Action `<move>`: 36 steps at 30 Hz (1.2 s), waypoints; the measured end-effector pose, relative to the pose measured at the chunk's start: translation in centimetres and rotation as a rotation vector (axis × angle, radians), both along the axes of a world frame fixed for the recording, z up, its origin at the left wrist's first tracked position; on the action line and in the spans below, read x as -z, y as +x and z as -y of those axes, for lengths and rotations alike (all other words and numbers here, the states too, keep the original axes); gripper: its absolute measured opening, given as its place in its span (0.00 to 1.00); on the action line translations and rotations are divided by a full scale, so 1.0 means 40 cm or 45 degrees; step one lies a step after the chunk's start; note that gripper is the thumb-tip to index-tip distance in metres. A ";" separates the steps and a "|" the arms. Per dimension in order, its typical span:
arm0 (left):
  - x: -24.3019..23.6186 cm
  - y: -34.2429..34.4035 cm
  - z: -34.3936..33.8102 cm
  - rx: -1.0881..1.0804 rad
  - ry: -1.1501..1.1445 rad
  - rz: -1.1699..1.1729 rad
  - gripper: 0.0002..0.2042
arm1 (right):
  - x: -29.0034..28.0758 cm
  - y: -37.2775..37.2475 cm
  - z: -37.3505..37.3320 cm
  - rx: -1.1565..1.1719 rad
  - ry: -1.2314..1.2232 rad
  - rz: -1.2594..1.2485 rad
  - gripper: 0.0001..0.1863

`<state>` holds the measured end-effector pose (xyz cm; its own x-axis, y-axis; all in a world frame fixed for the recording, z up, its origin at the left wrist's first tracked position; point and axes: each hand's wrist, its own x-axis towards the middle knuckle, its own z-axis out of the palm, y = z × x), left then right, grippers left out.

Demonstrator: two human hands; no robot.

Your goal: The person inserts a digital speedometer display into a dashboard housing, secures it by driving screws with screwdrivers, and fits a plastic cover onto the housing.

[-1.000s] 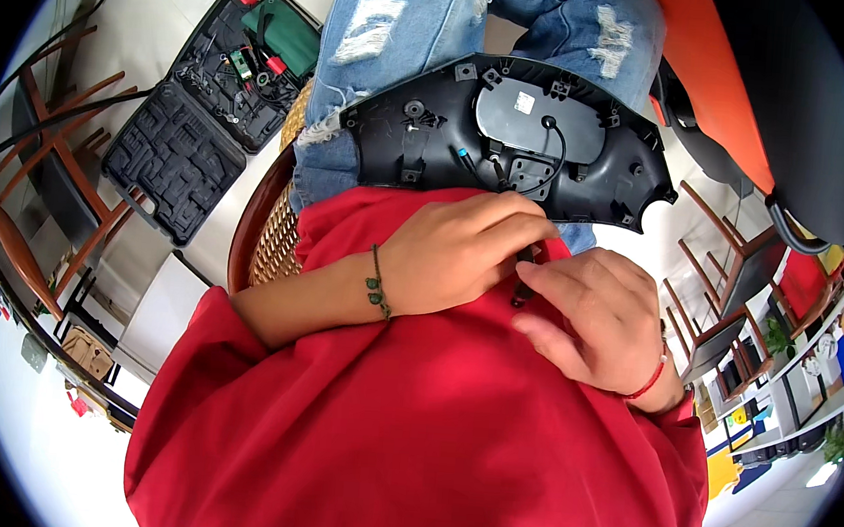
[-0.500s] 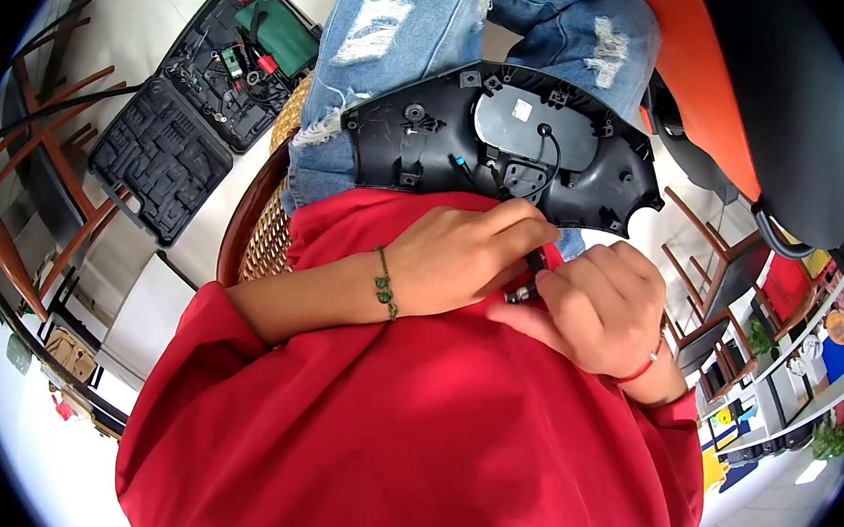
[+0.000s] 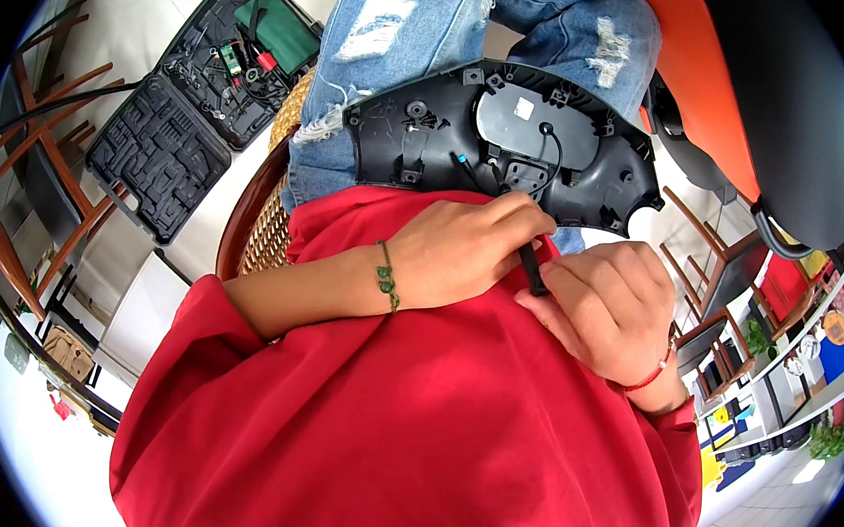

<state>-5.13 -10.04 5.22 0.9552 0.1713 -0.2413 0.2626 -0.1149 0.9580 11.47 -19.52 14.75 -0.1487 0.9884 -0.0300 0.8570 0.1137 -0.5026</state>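
My left hand [image 3: 467, 247], with a green beaded bracelet, has bent fingers closed on a small dark elongated piece [image 3: 529, 268]. My right hand [image 3: 605, 311], with a red cord bracelet, curls just right of it, thumb and fingers at its lower end. The piece's ends are partly hidden by my fingers. Just above my hands a curved black plastic panel [image 3: 391, 149] lies inside-up across my jeans. It carries a grey oval module [image 3: 521, 114], a black cable [image 3: 558, 156] and a blue-tipped connector [image 3: 462, 160].
An open toolbox [image 3: 165, 157] lies on the floor at upper left, a green pouch [image 3: 281, 33] in it. An orange and black body [image 3: 708, 88] stands at upper right. Wooden chairs [image 3: 52, 169] stand at both sides. My woven chair [image 3: 263, 228] is under me.
Both hands have shifted slightly. Half a second ago a silver end of the dark piece showed by my right thumb; now a plain black length shows between my hands, angled down.
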 end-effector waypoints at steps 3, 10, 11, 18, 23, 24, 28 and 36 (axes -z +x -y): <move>0.009 0.001 0.004 -0.011 0.009 0.000 0.19 | 0.006 -0.016 0.004 0.036 -0.175 -0.046 0.14; 0.024 -0.006 0.003 -0.068 -0.065 0.080 0.21 | 0.031 -0.023 0.002 0.037 -0.105 -0.279 0.17; 0.022 -0.004 0.002 -0.068 -0.065 0.080 0.21 | 0.026 -0.017 -0.003 -0.006 -0.070 -0.231 0.17; 0.013 0.001 0.001 -0.002 -0.017 0.047 0.18 | 0.019 -0.053 -0.018 0.490 -0.380 -0.409 0.08; 0.019 0.002 0.002 -0.046 -0.070 0.054 0.18 | 0.017 -0.027 0.017 0.793 -0.783 -1.248 0.11; 0.019 0.004 0.001 -0.044 -0.071 0.057 0.18 | 0.019 -0.011 0.014 0.459 -0.509 -0.872 0.13; 0.019 0.004 0.004 -0.017 -0.064 0.032 0.20 | 0.001 -0.012 0.011 0.185 -0.052 -0.086 0.15; 0.022 -0.003 0.006 -0.023 -0.049 0.026 0.19 | 0.029 -0.056 0.017 0.366 -0.328 -0.502 0.13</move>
